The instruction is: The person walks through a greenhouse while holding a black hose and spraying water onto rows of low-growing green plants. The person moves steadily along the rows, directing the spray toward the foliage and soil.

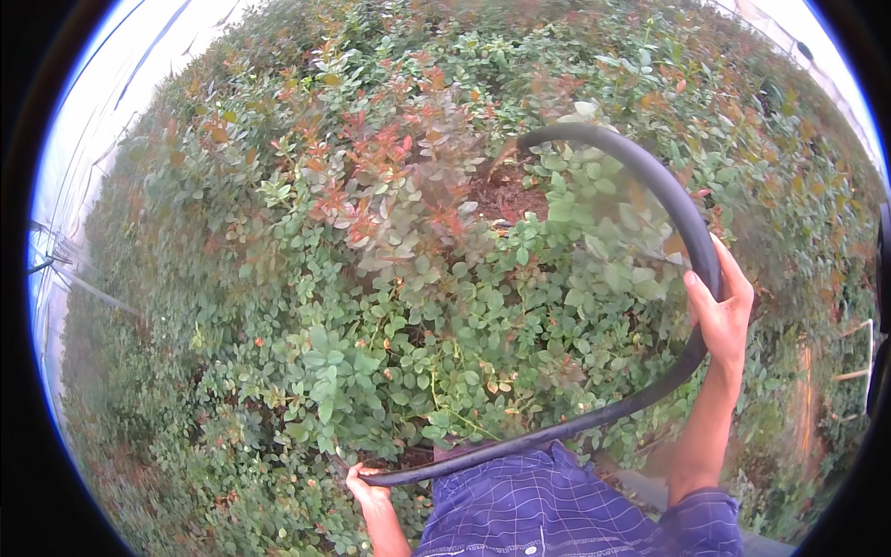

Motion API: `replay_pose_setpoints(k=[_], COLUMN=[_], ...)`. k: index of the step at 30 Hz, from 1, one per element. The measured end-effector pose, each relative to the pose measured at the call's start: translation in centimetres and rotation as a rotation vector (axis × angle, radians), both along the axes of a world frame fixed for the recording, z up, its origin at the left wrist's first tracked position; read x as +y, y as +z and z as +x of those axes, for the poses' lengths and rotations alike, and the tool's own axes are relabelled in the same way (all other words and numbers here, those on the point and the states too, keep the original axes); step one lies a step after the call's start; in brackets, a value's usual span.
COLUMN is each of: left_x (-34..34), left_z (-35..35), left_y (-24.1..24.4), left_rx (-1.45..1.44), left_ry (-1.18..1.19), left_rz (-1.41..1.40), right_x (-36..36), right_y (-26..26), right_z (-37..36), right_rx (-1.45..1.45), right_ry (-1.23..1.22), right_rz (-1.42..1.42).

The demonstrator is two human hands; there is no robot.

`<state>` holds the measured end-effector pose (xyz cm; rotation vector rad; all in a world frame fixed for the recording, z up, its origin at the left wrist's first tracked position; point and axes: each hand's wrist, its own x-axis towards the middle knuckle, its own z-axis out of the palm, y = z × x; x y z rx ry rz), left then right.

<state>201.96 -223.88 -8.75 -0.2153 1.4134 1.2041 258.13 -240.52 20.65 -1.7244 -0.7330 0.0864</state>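
Note:
A thick black hose [619, 407] runs across my waist and bends up in a wide curve on the right. My right hand [724, 306] grips it at the side of that curve, thumb on the inner side. Lower left, my left hand [369, 484] is closed around the hose near my hip. The hose's far end [525, 141] hangs over the plants, and brownish water [502, 159] seems to pour from it. Below the outlet lies a patch of brown soil [511, 195] between leafy rose bushes [418, 306].
Dense bushes surround me, with reddish young shoots [369, 174] ahead. At the left rim are pale greenhouse sheeting [69, 153] and a thin metal structure [52, 261]. A light-coloured frame [866, 362] stands at the far right. A grey strip [637, 487] passes behind my right side.

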Motion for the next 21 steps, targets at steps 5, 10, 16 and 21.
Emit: replay_pose_setpoints(k=[5,10,16,21], left_x=[-1.2,-3.1,-3.7,-3.1], left_z=[-0.5,-1.1,-1.5,-2.2], left_y=[-0.2,-0.2,-1.0,-0.8], left_rx=[0.016,-0.04,-0.109,-0.169], left_ry=[0.052,0.129,0.212,0.268], left_rz=[0.006,-0.009,-0.021,-0.037], right_x=[3.8,8.7,14.0,18.9], right_y=[0.2,1.0,3.1,5.7], right_z=[1.1,1.4,0.5,-1.4], right_rx=[0.053,0.074,0.015,-0.035], right_ry=[0.128,0.257,0.338,0.399], right_rz=[0.061,0.11,0.074,0.07])
